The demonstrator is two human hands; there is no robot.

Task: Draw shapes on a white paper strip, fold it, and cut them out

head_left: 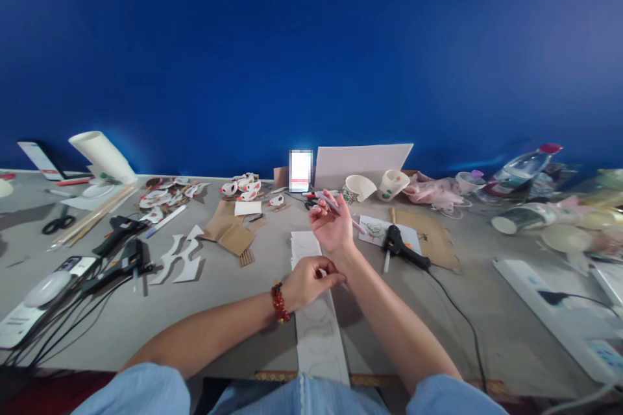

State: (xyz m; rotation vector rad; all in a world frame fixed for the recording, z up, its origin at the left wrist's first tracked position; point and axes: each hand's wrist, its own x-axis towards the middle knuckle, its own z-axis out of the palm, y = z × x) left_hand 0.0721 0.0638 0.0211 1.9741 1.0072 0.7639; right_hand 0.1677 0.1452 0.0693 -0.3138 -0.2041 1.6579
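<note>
My right hand (333, 224) is raised, palm turned up, with a slim pale pink pen (357, 226) held across its curled fingers. Curled fingers and thumb of my left hand (311, 282) press against my right wrist; a red bead bracelet (279, 302) circles the left wrist. Beneath both hands lies a long white paper strip (318, 337) with faint curved lines drawn on it, running toward my body. To the left are wavy white cut-outs (189, 259) and folded brown cardboard (226, 227). A black glue gun (402, 246) rests right of my right hand on a drawing sheet.
Two more glue guns (121, 262) with cables lie left, near scissors (58, 224) and painted bird-like pieces (248, 188). A phone (300, 170) stands at the back. Paper cups (392, 185), a plastic bottle (523, 172) and a power strip (545, 318) are on the right.
</note>
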